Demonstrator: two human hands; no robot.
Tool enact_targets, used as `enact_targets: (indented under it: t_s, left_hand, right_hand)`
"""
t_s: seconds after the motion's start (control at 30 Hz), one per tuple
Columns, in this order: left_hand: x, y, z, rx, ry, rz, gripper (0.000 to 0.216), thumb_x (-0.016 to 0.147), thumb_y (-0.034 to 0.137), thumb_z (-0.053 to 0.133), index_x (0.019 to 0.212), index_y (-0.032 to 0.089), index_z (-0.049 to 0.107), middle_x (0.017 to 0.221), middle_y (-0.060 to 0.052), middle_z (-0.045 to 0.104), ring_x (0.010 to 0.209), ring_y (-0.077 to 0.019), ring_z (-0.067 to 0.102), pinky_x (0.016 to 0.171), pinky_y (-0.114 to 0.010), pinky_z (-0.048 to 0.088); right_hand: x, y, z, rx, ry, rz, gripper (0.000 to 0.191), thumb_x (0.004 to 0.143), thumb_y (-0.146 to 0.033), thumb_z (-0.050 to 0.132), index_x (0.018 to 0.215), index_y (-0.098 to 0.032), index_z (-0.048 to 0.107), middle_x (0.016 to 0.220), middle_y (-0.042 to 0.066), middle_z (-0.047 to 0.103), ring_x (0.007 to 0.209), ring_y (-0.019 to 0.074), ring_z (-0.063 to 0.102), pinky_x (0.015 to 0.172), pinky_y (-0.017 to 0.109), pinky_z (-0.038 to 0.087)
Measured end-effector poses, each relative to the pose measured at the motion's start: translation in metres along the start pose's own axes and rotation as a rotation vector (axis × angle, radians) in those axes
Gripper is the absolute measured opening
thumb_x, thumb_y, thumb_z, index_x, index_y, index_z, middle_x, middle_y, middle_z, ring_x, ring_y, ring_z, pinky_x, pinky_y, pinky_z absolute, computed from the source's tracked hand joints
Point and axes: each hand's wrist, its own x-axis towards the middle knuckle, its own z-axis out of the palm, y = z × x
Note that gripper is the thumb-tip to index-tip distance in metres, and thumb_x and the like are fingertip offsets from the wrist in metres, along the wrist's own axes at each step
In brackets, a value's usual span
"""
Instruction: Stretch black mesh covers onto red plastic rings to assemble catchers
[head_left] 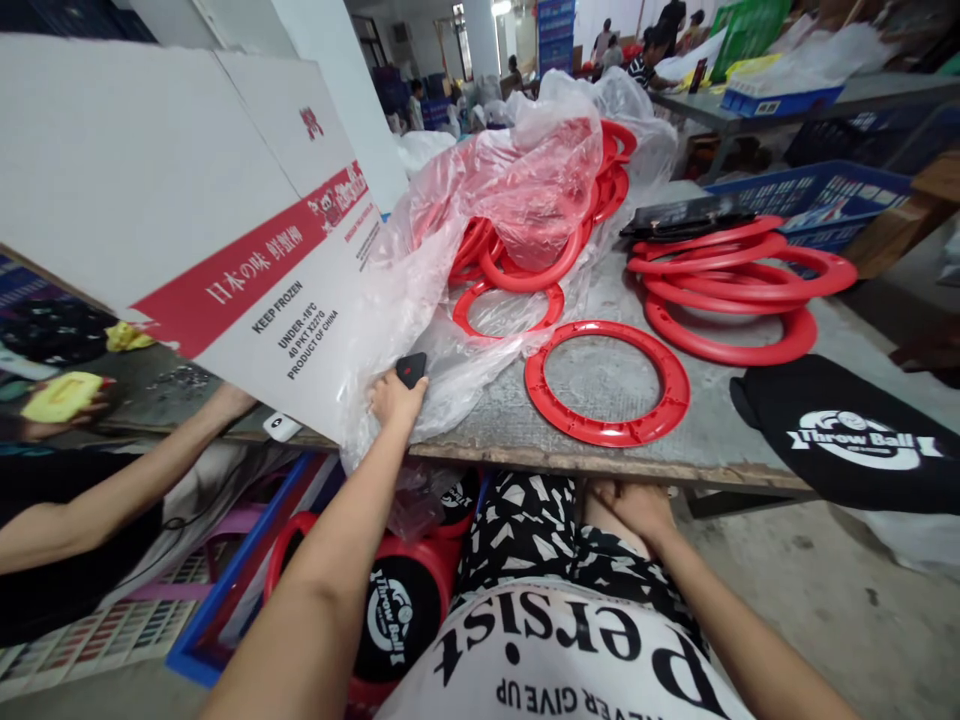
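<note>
My left hand [394, 398] reaches up to the front edge of the grey worktable [705, 430] and is closed on a small black device with a red mark [411, 369], next to the clear plastic bag [517, 180]. My right hand [637, 508] rests on my lap below the table edge, its fingers hidden by my leg. A single red plastic ring [607, 381] lies flat on the table in front of me. A stack of red rings [731, 280] sits to the right, and several more spill out of the bag.
A large white and red carton [187, 200] stands at the left. A black cloth printed "Throw Ball" [847, 440] lies at the right. Blue crates [817, 195] stand behind. Another person's arm [127, 480] reaches in from the left. Finished red and black discs [397, 610] sit under the table.
</note>
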Motion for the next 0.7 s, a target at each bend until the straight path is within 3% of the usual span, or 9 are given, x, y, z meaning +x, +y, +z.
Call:
enact_targets:
  t_s: [0.23,0.7]
  left_hand:
    - [-0.008,-0.004,-0.008,0.192,-0.06,0.112,0.075,0.083,0.064,0.059,0.137,0.012,0.056,0.139,-0.025,0.051,0.13,-0.0423,0.051,0.104,-0.05,0.047]
    - [-0.015,-0.004,-0.01,0.221,-0.081,0.17,0.07,0.086,0.06,0.053,0.138,0.014,0.056,0.135,-0.023,0.051,0.123,-0.041,0.055,0.1,-0.05,0.049]
  right_hand:
    - [0.003,0.004,0.005,0.007,0.024,-0.028,0.063,0.096,-0.063,0.043,0.132,-0.018,0.068,0.132,0.019,0.068,0.124,0.0404,0.062,0.106,0.055,0.044]
    - [0.003,0.005,0.006,-0.002,0.031,-0.027,0.066,0.096,-0.064,0.043,0.136,-0.016,0.065,0.14,0.02,0.063,0.132,0.0418,0.056,0.112,0.056,0.039]
